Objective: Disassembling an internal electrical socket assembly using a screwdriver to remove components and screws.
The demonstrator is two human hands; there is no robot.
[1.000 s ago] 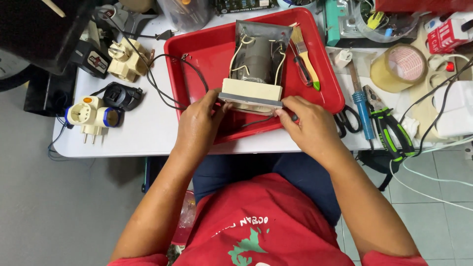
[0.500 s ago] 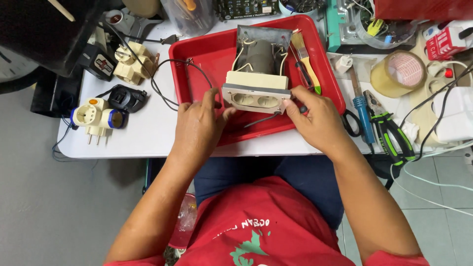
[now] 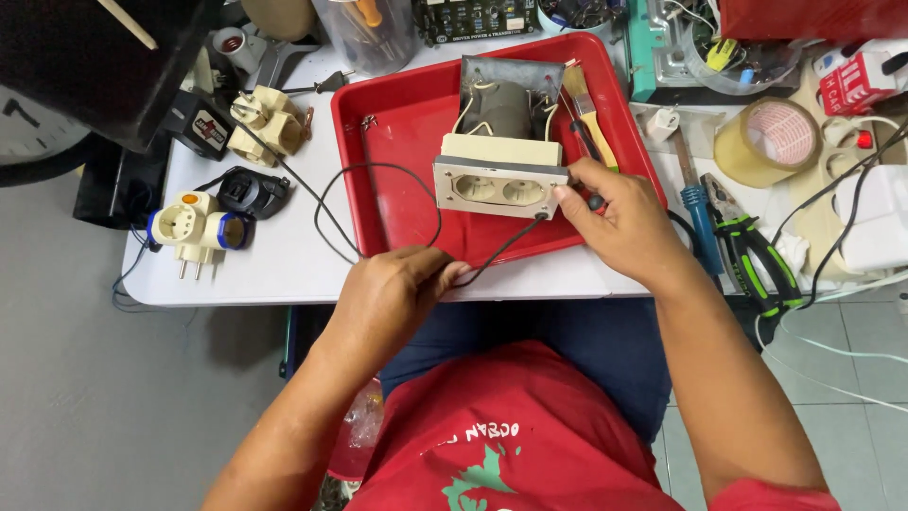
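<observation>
Over the red tray (image 3: 397, 142), 1 cream socket block (image 3: 499, 185) with 2 outlets is pinched at its right end by the right hand (image 3: 619, 222). Left hand (image 3: 392, 293), near the tray's front rim, fingers closed on 1 black wire (image 3: 378, 170).

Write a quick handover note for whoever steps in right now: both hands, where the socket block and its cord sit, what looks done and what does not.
Left hand: pinches the thin black cord at the table's near edge.
Right hand: grips the right end of the cream double socket block, held tilted over the red tray with both sockets facing up.
The cord runs from the block's lower right corner to the left hand, then loops across the tray to a plug lying on the white table.
Behind the block, a grey plate with a dark cylinder lies in the tray.
Done: block lifted, cord in hand.
Left: block is not set down; plug is unconnected.
</observation>
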